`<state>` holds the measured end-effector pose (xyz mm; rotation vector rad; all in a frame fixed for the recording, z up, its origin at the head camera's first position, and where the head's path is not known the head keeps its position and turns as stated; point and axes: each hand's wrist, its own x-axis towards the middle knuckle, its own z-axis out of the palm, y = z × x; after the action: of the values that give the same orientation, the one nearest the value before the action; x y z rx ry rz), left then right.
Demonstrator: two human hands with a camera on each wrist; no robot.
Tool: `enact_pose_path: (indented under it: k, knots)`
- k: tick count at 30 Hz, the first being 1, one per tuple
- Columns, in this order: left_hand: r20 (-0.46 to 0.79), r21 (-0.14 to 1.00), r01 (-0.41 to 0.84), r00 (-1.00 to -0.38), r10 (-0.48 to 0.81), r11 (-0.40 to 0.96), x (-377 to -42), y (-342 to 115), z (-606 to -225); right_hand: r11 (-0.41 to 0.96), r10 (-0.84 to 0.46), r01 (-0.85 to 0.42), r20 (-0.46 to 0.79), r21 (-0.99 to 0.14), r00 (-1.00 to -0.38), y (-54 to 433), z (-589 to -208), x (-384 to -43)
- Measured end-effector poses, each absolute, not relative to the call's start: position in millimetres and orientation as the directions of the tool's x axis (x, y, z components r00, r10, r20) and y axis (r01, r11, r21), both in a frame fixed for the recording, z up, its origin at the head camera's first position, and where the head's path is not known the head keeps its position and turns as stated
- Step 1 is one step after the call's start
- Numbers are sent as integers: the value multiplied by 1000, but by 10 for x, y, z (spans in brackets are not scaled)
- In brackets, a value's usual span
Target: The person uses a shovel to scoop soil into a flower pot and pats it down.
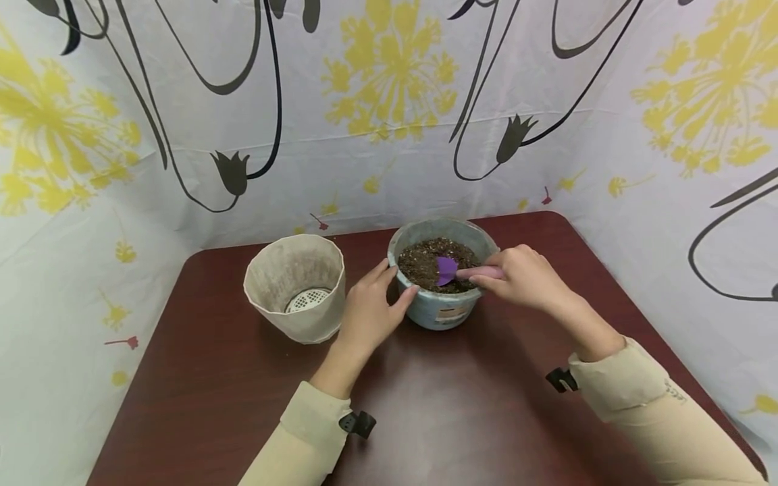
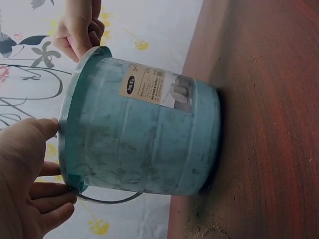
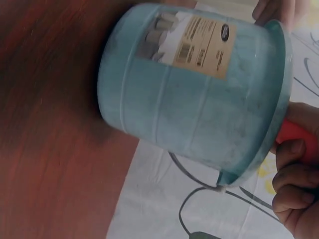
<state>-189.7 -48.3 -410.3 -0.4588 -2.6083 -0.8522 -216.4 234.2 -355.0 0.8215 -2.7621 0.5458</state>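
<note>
A blue bucket (image 1: 440,314) stands upright on the table with dark soil (image 1: 419,263) inside. My right hand (image 1: 525,277) grips a small hand trowel by its pink handle (image 1: 483,273), over the bucket's right rim. The purple blade (image 1: 446,270) of the trowel lies at the soil, its tip partly hidden. In the right wrist view, curled fingers (image 3: 294,174) wrap the handle, which looks red there. My left hand (image 1: 371,310) touches the bucket's left rim, thumb toward the front. Its fingers (image 2: 50,204) extend fairly straight along the rim in the left wrist view.
Left of the bucket stands a whitish plastic pot (image 1: 316,320) with a perforated bottom showing inside. The dark red table (image 1: 243,405) meets a flower-printed curtain (image 1: 365,182) at the back and sides. Crumbs of soil (image 2: 204,230) lie near the bucket.
</note>
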Motion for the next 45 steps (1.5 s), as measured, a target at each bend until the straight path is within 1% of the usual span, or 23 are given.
enact_pose_path:
  k: [6,10,14,19,24,28,38,45]
  knots:
    - [430,493,401,-884,186,772,-1890,-483,-4089,772,-450,-537,303,-340,-840,2321,-3580,-2137]
    - [461,463,416,-867,188,782,-1890,-488,-4087,772,-435,-538,336,-340,-836,2346,-3576,-2125]
    - [493,412,432,-846,203,802,-1890,-496,-4088,770,-414,-532,358,-353,-837,2407,-3551,-2114]
    - [498,328,438,-833,241,837,-1886,-498,-4116,779,-360,-489,358,-392,-862,2503,-3539,-2101]
    - [505,277,446,-821,266,851,-1902,-501,-4140,767,-353,-508,404,-391,-844,2582,-3548,-2083]
    - [506,277,450,-819,270,849,-1919,-504,-4136,755,-352,-527,436,-392,-828,2628,-3568,-2073]
    - [498,304,441,-829,254,844,-1920,-505,-4126,737,-353,-549,469,-394,-810,2675,-3608,-2059]
    - [445,329,417,-860,250,847,-1911,-485,-4119,731,-358,-555,469,-397,-807,2695,-3591,-2052]
